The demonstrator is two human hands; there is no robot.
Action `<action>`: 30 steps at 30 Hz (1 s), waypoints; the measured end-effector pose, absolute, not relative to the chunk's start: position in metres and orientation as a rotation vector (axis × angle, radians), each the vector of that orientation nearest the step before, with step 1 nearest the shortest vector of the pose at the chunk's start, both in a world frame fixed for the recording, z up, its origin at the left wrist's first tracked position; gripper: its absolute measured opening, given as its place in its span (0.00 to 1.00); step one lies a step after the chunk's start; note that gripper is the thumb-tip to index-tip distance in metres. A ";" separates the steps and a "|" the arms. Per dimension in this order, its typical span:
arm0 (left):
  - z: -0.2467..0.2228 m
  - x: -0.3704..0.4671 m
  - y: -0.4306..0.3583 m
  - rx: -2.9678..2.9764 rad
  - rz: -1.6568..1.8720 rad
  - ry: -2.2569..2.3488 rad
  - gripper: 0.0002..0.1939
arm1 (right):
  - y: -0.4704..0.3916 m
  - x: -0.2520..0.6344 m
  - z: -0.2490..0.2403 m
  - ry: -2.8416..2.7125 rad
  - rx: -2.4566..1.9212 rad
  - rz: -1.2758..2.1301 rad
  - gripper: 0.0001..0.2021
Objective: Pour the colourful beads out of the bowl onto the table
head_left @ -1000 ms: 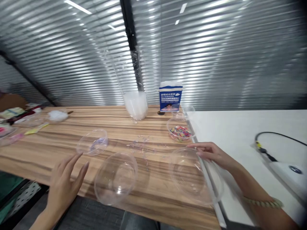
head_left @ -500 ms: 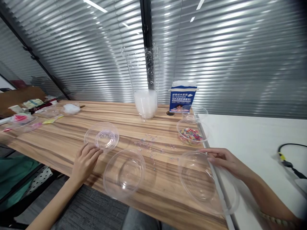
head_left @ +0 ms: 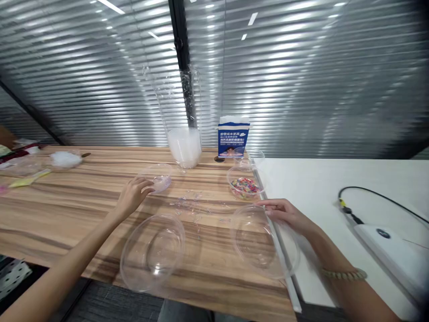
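My left hand point(head_left: 136, 194) grips the near rim of a clear plastic bowl point(head_left: 162, 183) holding pale lilac bits. My right hand point(head_left: 284, 213) has its fingers closed at the far right rim of another clear bowl point(head_left: 258, 248), which straddles the seam between the wood and white tables. Between my forearms stands a third clear bowl point(head_left: 152, 252). Small shiny strips point(head_left: 189, 205) are strewn over the wood in the middle. Just beyond my right hand is a clear bowl of colourful small pieces point(head_left: 245, 187).
At the back stand a stack of translucent tubs point(head_left: 185, 150) in a plastic sleeve and a blue carton point(head_left: 233, 138). White fluffy material point(head_left: 65, 158) and a yellow strip point(head_left: 30, 179) lie at left. A white device point(head_left: 385, 237) with a black cable rests on the right table.
The view has swung to the right. My left hand has shifted its bowl away from me and rightwards, closer to the tubs. My right hand stays at its bowl's rim.
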State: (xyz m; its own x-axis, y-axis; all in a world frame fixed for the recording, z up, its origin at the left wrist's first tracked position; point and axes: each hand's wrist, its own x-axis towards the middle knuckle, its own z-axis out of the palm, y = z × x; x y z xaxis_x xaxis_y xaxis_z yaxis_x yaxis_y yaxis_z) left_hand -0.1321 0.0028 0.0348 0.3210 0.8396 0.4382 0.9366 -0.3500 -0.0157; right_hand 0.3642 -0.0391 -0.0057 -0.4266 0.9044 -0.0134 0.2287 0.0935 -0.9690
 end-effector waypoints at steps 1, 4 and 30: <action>0.033 -0.130 0.008 -2.328 -0.543 -1.621 0.18 | -0.039 0.364 -0.005 -1.735 -1.101 1.368 0.23; 0.033 -0.120 0.011 -2.270 -0.648 -1.587 0.20 | -0.037 0.363 -0.004 -1.625 -1.078 1.267 0.26; 0.051 -0.089 -0.082 -2.497 -0.598 -2.529 0.28 | -0.023 0.355 -0.023 -1.953 -1.077 -0.610 0.09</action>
State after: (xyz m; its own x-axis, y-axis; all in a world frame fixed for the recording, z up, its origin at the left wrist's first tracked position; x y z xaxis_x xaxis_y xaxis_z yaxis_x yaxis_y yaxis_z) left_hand -0.0888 -0.0822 0.0509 0.0144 0.9953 -0.0953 0.8474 0.0385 0.5296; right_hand 0.3553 -0.0225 -0.0230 -0.3120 0.4643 0.8289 0.8536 0.5201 0.0299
